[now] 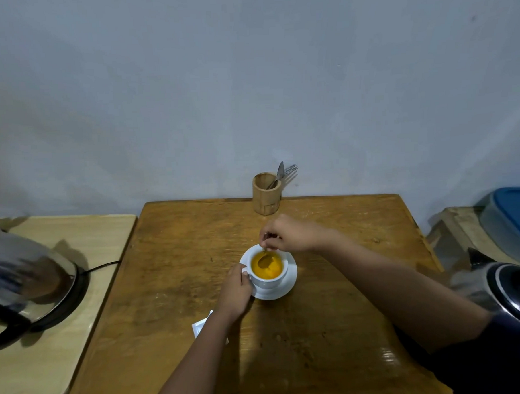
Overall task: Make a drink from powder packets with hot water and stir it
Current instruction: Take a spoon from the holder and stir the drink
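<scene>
A white cup (268, 282) full of orange drink (272, 270) stands on a white saucer (290, 285) in the middle of the brown wooden table (172, 260). My left hand (234, 290) grips the cup at its left side, by the handle. My right hand (287, 233) hovers just behind the cup and pinches the handle of a spoon (264, 257), whose bowl is dipped in the drink. A white packet (200, 326) lies on the table, partly hidden under my left forearm.
A wooden holder (266, 196) with a spoon and fork stands at the table's far edge by the wall. A steel kettle (24, 284) sits on its base on the lighter side table at left. Another dark kettle (513, 293) and a blue-lidded container (512, 212) are at right.
</scene>
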Tool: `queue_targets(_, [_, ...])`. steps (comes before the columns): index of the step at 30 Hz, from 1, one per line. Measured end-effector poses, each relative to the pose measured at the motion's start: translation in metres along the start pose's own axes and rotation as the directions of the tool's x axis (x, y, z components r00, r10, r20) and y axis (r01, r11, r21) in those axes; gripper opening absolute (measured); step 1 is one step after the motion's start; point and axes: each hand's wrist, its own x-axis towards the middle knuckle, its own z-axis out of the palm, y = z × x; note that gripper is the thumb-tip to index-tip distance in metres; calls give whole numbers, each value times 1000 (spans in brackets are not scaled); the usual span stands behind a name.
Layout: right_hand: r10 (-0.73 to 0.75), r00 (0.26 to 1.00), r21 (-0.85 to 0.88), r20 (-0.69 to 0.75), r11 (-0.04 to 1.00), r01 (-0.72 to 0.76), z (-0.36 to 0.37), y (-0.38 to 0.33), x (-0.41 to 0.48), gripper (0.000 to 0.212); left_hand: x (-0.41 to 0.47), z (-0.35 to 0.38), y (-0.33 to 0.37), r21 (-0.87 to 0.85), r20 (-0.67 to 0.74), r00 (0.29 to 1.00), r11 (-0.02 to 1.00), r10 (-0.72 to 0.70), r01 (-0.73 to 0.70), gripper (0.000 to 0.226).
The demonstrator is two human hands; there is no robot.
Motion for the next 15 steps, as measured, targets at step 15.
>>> queue_targets(15, [131,986,203,-105,973,-107,16,-3,-9,18,2,-3,-6,-24,17,999,999,-28,28,22])
